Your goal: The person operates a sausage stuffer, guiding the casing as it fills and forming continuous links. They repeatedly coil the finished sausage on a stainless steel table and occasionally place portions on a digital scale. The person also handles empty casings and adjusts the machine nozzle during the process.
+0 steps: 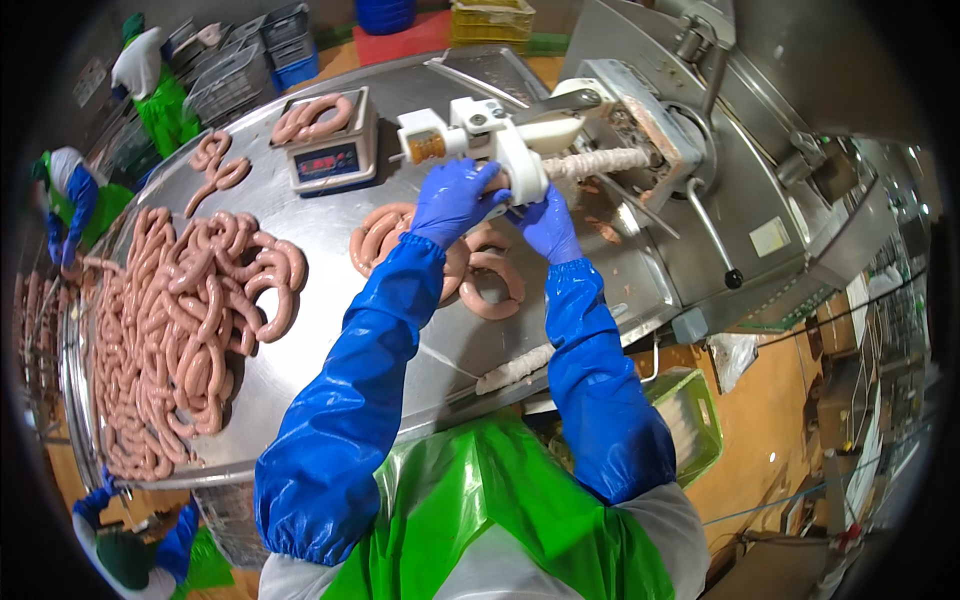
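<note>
My left hand (448, 202), in a purple glove, is closed round a pale pink sausage (497, 180) where it leaves the sausage filling machine's white plastic collar (521, 165). Just right of it, my right hand (549, 226) grips the collar's lower end from below; some of its fingers are hidden behind it. Gathered whitish casing (600, 162) covers the filling tube between the collar and the steel machine (690, 140). Below my hands, linked sausages (492, 287) lie coiled on the steel table (330, 350), partly covered by my left forearm.
A large heap of linked sausages (190, 320) covers the table's left side. Beyond it stands a scale (333, 160) bearing a sausage coil (312, 118). A casing stick (515, 370) lies at the near edge. A lever (713, 235) juts from the machine. Several co-workers stand at left.
</note>
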Demonstrator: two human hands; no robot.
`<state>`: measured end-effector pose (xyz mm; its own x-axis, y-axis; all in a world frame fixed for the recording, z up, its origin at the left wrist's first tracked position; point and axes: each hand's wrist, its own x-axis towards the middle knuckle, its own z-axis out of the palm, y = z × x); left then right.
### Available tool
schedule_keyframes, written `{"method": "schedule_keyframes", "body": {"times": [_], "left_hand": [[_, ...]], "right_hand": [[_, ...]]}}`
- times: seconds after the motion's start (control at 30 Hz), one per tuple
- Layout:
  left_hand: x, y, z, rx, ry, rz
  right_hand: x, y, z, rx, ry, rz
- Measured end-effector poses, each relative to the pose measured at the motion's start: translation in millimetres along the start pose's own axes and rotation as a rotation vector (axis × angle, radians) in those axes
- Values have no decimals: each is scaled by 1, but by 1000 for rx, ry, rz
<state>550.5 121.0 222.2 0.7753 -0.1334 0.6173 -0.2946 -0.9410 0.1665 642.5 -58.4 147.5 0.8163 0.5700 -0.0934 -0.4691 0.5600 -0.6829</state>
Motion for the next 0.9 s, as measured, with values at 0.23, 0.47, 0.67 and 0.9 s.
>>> {"method": "schedule_keyframes", "body": {"times": [0.23, 0.47, 0.67, 0.9], "left_hand": [[7, -5, 3, -106, -94, -56], [-2, 1, -7, -126, 41, -44], [-7, 3, -10, -135, 77, -67], [1, 6, -11, -170, -17, -163]], "right_hand": [[5, 11, 21, -8, 179, -253], [13, 12, 14, 40, 235, -236], [14, 4, -6, -7, 145, -157], [21, 3, -18, -12, 207, -160]]}}
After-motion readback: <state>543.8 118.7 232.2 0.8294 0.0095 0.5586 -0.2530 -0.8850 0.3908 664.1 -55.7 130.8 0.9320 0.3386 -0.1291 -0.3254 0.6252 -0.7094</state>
